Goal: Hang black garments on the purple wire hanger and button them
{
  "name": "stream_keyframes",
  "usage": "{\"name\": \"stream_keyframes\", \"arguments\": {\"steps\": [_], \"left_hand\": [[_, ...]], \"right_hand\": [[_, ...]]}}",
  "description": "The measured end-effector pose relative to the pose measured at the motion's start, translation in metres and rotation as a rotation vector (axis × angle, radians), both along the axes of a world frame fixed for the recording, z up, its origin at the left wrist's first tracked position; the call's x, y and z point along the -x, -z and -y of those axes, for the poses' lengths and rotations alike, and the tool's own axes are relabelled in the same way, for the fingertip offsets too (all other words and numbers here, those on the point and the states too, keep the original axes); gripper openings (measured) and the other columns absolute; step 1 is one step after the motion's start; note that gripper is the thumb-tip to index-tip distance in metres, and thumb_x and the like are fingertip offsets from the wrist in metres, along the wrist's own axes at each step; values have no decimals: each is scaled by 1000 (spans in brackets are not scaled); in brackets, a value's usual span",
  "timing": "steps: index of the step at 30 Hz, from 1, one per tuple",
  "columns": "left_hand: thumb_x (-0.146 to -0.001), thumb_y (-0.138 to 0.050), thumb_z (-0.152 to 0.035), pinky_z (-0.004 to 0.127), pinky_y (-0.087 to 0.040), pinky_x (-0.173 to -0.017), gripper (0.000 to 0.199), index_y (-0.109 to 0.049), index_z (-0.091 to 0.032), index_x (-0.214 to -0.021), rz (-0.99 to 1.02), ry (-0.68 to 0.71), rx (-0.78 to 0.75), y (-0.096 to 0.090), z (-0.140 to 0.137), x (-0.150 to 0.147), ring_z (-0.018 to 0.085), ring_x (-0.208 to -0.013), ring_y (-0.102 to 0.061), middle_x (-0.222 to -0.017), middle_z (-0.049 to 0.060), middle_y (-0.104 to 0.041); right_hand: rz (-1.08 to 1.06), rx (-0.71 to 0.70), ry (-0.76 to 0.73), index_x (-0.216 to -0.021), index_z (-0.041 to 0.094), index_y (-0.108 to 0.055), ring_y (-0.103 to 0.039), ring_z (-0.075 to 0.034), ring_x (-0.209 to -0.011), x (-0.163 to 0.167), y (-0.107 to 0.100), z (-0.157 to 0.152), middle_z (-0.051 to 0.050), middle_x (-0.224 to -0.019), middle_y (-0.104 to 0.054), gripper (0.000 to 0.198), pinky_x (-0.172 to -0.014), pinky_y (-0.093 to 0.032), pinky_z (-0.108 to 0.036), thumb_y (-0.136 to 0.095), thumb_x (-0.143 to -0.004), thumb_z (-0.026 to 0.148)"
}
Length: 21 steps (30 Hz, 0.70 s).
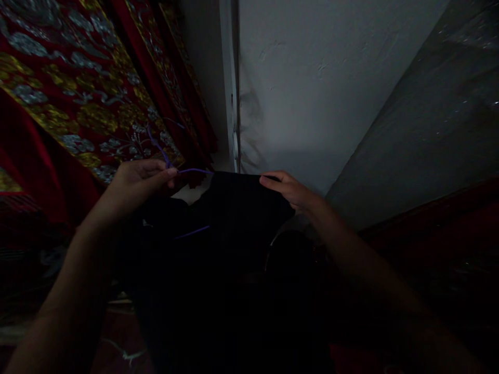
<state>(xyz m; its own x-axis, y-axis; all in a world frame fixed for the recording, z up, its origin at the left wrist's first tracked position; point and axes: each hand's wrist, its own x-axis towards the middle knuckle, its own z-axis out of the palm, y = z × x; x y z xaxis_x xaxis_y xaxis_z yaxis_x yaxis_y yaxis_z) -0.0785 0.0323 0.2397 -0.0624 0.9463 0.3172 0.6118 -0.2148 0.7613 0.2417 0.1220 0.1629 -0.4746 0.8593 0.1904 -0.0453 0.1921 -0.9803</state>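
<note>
My left hand (142, 182) pinches a thin purple cord (193, 170) between thumb and fingers. The cord runs from my fingertips to the top left corner of a dark cloth (241, 200), and a loose, partly doubled length rises above the hand. At the cloth's upper right edge, my right hand (286, 188) grips the fabric between thumb and fingers. The top edge stretches nearly straight between the cord and this hand. Lower down, another purple strand (193, 232) crosses the dark area. Deep shadow hides most of the cloth's lower part.
Red fabric with gold and silver floral decoration (97, 117) hangs at the left. Ahead are a pale wall (296, 93) and a narrow vertical strip (231, 78). A grey, shiny-flecked surface (421, 119) slants at the right, above dark red material (440, 223). A pale string (127, 356) lies low at left.
</note>
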Motion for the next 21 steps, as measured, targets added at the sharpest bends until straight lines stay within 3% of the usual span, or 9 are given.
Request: {"name": "stream_keyframes", "arguments": {"steps": [4, 7, 11, 16, 19, 21], "left_hand": [[-94, -62, -45, 35, -53, -81, 30, -69, -20, -109, -1, -167, -335, 21, -28, 8, 17, -89, -66, -102, 1, -72], [-99, -56, -39, 47, -43, -111, 37, -62, -17, -129, -218, -249, -600, 40, -35, 7, 27, -126, -57, -132, 10, -64], [-97, -58, -37, 55, -29, -121, 47, -53, -23, -142, -403, -281, -742, 69, -32, -13, 34, -146, -38, -156, 14, -44], [-93, -62, -36, 58, -31, -117, 53, -50, -29, -144, -493, -125, -679, 99, -34, -50, 37, -148, -34, -162, 13, -36], [-91, -64, -35, 57, -35, -114, 44, -57, -26, -134, -388, -69, -699, 116, -34, -69, 38, -146, -35, -158, 16, -38], [-90, -66, -38, 56, -37, -112, 39, -57, -24, -126, -288, -81, -724, 129, -31, -82, 38, -143, -38, -150, 19, -41]], "right_hand": [[-189, -74, 256, -87, 23, -72, -72, -21, -80, 8, -33, -15, -2, -82, -75, 45, -73, -60, -34, -83, -68, 62], [-240, -169, 389, -91, 24, -69, -72, -26, -99, 6, -58, -36, -4, -88, -75, 47, -85, -60, -40, -76, -75, 67], [-270, -234, 521, -104, 25, -65, -66, -22, -114, -10, -71, -53, -3, -107, -75, 40, -96, -56, -38, -61, -90, 62], [-351, -270, 643, -110, 25, -63, -67, -23, -118, -29, -49, -42, -6, -118, -73, 43, -91, -58, -36, -57, -89, 62], [-458, -190, 631, -109, 23, -64, -69, -25, -113, -38, -21, -28, -8, -116, -74, 47, -90, -60, -39, -66, -83, 62], [-418, -191, 588, -111, 22, -65, -70, -26, -112, -41, -1, -22, -9, -114, -74, 53, -90, -60, -41, -64, -83, 67]]}}
